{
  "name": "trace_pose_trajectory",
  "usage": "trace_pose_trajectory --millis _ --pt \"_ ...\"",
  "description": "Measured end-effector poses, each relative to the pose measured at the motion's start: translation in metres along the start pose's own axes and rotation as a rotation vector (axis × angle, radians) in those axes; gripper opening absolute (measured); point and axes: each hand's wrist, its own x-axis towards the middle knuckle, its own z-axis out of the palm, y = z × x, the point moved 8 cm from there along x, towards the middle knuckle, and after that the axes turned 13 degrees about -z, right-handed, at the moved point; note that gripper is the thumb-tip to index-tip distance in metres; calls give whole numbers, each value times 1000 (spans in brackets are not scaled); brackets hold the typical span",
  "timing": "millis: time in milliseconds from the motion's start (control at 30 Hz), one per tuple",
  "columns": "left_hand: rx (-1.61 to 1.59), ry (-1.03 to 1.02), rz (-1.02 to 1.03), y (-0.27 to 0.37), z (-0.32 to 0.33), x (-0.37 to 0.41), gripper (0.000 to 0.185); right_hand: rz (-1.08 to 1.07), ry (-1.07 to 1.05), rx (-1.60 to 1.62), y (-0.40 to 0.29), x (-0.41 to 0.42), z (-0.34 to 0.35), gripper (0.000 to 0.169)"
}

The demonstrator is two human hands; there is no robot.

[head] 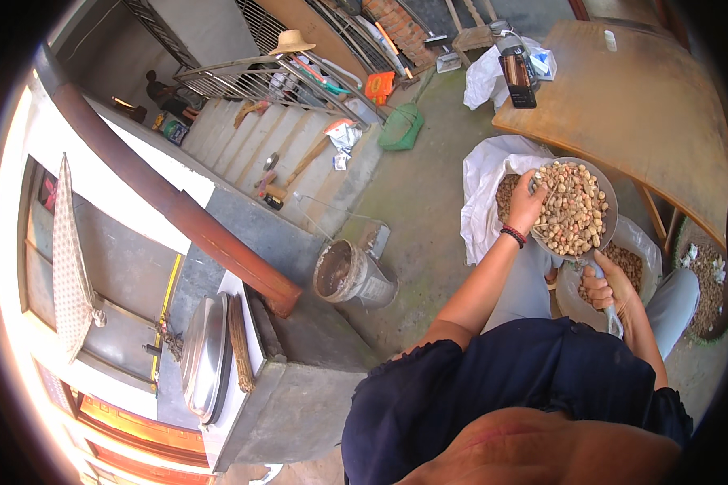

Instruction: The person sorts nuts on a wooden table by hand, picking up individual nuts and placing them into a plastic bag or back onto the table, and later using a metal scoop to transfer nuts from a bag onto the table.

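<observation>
A round grey metal pan (611, 212) is tilted in front of me, heaped with peanuts (573, 209), mostly in their shells. My right hand (610, 285) is wrapped around its handle (613, 321). At the far-left side, my left hand (526, 203) pinches the rim, its thumb beside the nuts; the fingers underneath are partly hidden. Behind that hand a white woven sack (479, 200) lies open with more peanuts (507, 193) inside. Below the pan, between my legs, stands a clear plastic bag (646, 248), also holding peanuts.
A wooden table (637, 109) at upper right bears a phone (517, 82). On the right sits a round basket of debris (707, 297). To the left are a dirty bucket (340, 276), a green basket (401, 127), and concrete steps (249, 151) with a person (167, 97) beyond.
</observation>
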Motion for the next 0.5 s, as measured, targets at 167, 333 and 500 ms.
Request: trace_pose_trajectory --millis 167,333,500 --pt "44 -17 -3 -8 4 4 49 -5 22 -2 -1 -4 -1 45" --pt "2 -55 -32 -10 10 7 49 -19 38 -5 -2 -5 -6 45" --pt "1 -60 -69 0 15 4 47 -8 43 33 -6 -14 -1 45"
